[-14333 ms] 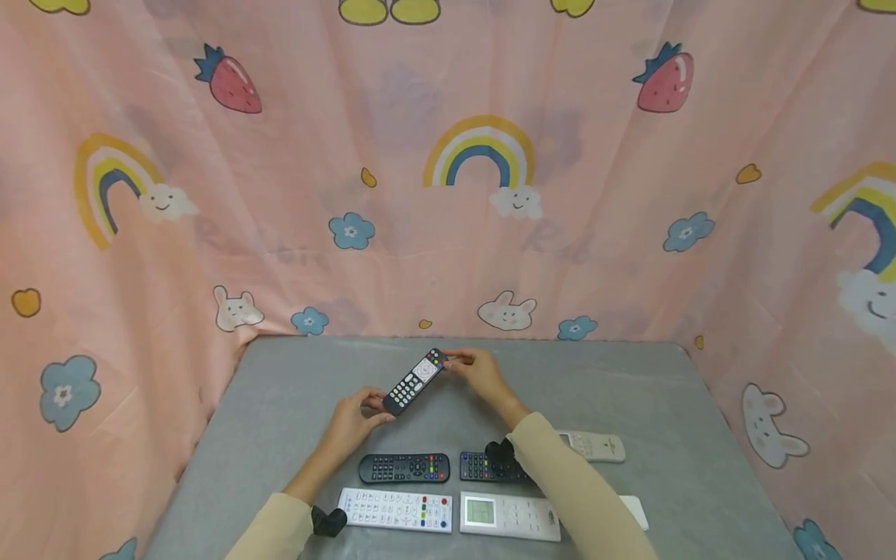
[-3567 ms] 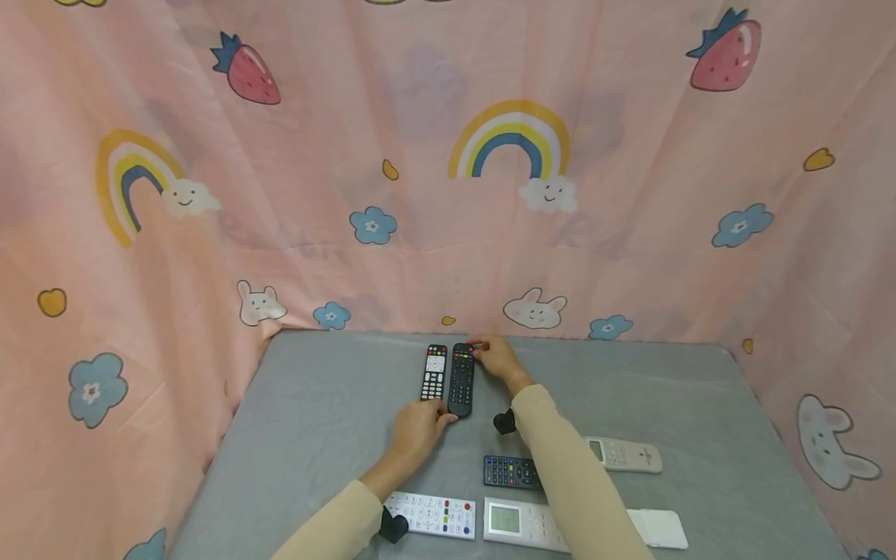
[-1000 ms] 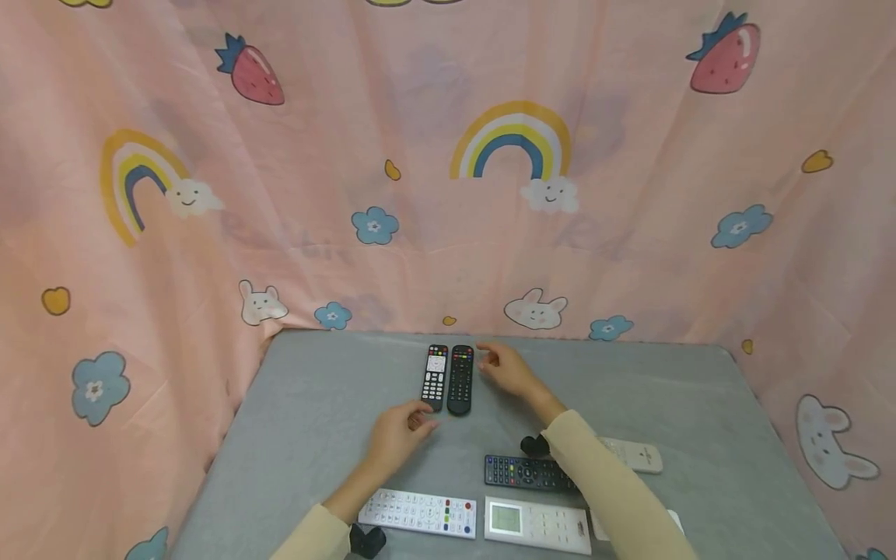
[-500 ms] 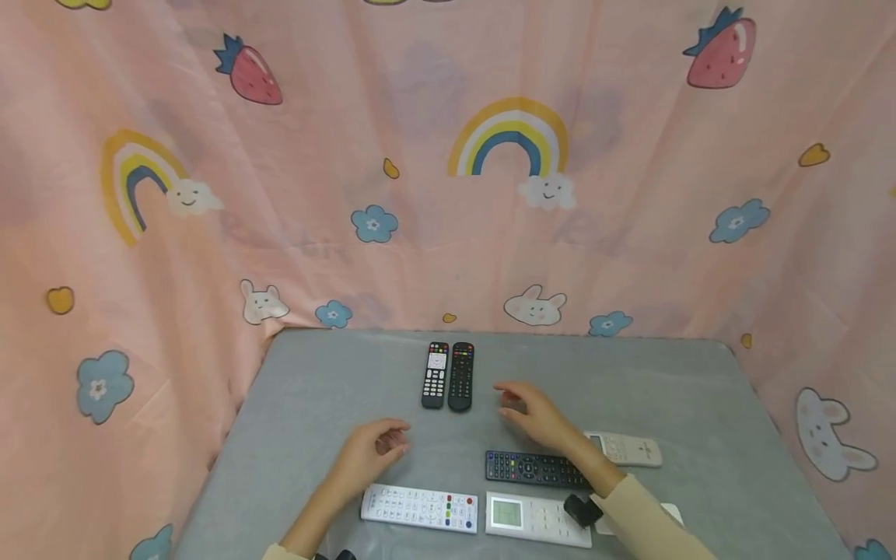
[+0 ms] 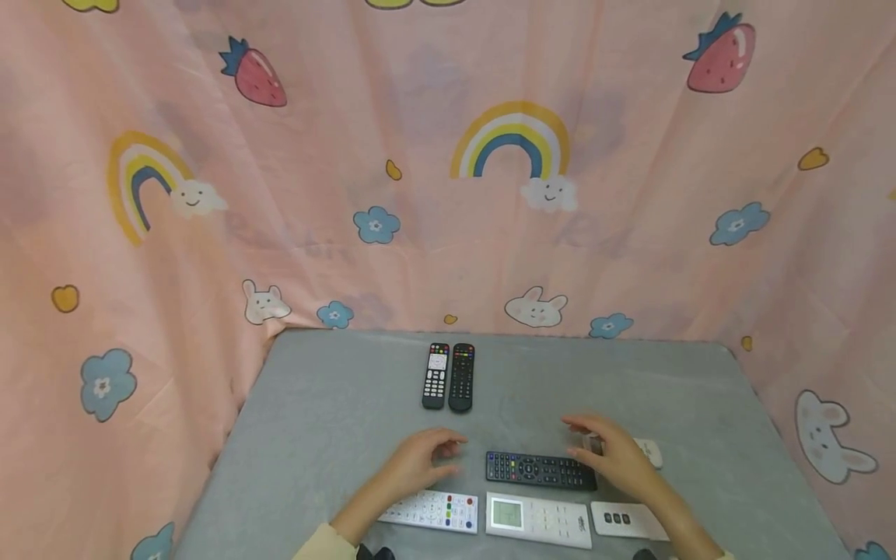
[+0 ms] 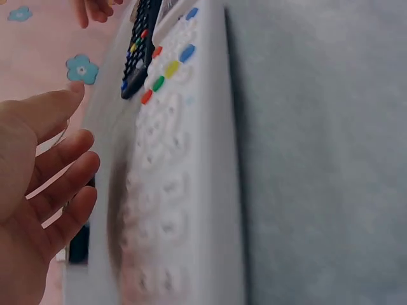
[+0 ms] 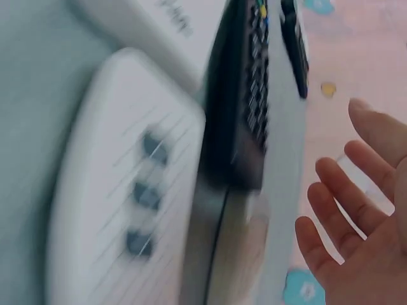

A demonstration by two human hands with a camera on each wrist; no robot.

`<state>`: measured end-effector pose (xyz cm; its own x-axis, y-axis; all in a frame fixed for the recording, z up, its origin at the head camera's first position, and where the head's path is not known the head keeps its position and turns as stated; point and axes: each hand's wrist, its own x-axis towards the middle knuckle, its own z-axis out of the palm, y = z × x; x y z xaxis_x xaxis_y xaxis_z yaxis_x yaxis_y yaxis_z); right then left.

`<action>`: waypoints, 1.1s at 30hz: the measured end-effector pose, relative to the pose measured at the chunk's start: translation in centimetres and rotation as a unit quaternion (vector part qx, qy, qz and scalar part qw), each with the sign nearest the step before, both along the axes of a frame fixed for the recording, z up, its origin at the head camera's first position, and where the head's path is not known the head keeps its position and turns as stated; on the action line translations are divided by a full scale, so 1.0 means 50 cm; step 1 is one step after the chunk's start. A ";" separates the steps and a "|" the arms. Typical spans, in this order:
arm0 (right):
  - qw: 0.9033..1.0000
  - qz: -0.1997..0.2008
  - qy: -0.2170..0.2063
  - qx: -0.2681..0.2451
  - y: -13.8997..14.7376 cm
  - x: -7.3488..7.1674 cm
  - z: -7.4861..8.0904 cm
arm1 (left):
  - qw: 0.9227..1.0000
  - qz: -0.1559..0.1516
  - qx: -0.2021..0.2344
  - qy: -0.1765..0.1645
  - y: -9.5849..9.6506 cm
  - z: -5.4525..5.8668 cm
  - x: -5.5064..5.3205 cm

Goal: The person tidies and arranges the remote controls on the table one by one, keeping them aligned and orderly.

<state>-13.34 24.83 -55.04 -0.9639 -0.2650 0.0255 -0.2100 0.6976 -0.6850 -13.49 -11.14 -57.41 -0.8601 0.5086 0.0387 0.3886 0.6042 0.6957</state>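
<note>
My left hand (image 5: 414, 464), fingers relaxed and holding nothing, hovers over the left part of a white remote control (image 5: 437, 511) with coloured buttons. My right hand (image 5: 619, 460) hangs loosely at the right end of a black remote control (image 5: 535, 470), and the right wrist view shows a gap between its fingers and that remote. A beige remote (image 5: 649, 453) is mostly hidden behind this hand. Farther back, a black remote with white buttons (image 5: 435, 376) and a plain black remote (image 5: 461, 378) lie side by side, lengthwise away from me.
In the near row lie a white air-conditioner remote (image 5: 537, 519) with a small screen and a white remote with three dark buttons (image 5: 625, 519), partly covered by my right forearm. The grey table (image 5: 315, 404) ends at a pink patterned curtain (image 5: 434, 257).
Earlier both hands held the white-buttoned remote, then set the plain black one from the near row beside it. Both have let go; lately the right hand moved right and nearer, the left slightly right.
</note>
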 end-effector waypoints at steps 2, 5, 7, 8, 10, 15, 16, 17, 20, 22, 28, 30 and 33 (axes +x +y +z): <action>1.000 -0.002 0.003 0.009 0.021 0.013 -0.001 | 1.000 -0.008 -0.021 0.013 0.018 0.002 -0.008; 1.000 -0.002 0.012 0.022 0.043 0.028 -0.008 | 0.998 -0.022 -0.050 0.032 0.037 -0.002 -0.020; 0.999 0.005 0.017 0.028 0.052 0.036 -0.012 | 0.997 -0.036 -0.064 0.040 0.048 -0.007 -0.027; 0.999 0.001 0.018 0.036 0.055 0.040 -0.014 | 0.996 -0.044 -0.070 0.044 0.052 -0.011 -0.029; 0.998 -0.005 0.015 0.054 0.059 0.047 -0.018 | 0.994 -0.058 -0.083 0.051 0.061 -0.019 -0.033; 0.994 -0.023 -0.002 0.105 0.058 0.058 -0.025 | 0.991 -0.070 -0.102 0.053 0.076 -0.028 -0.034; 0.993 -0.027 -0.007 0.111 0.057 0.060 -0.026 | 0.990 -0.070 -0.106 0.056 0.078 -0.028 -0.034; 0.993 -0.028 -0.010 0.113 0.056 0.062 -0.028 | 0.990 -0.069 -0.110 0.058 0.080 -0.029 -0.033; 0.992 -0.030 -0.021 0.118 0.054 0.064 -0.033 | 0.988 -0.067 -0.119 0.066 0.084 -0.030 -0.031; 0.991 -0.029 -0.027 0.124 0.052 0.065 -0.035 | 0.988 -0.065 -0.123 0.072 0.085 -0.031 -0.029; 0.990 -0.021 -0.039 0.133 0.047 0.066 -0.036 | 0.985 -0.052 -0.138 0.091 0.093 -0.038 -0.025; 0.990 -0.021 -0.050 0.134 0.044 0.066 -0.033 | 0.984 -0.046 -0.142 0.096 0.096 -0.038 -0.023; 0.989 -0.025 -0.062 0.135 0.039 0.067 -0.033 | 0.983 -0.038 -0.145 0.103 0.100 -0.038 -0.020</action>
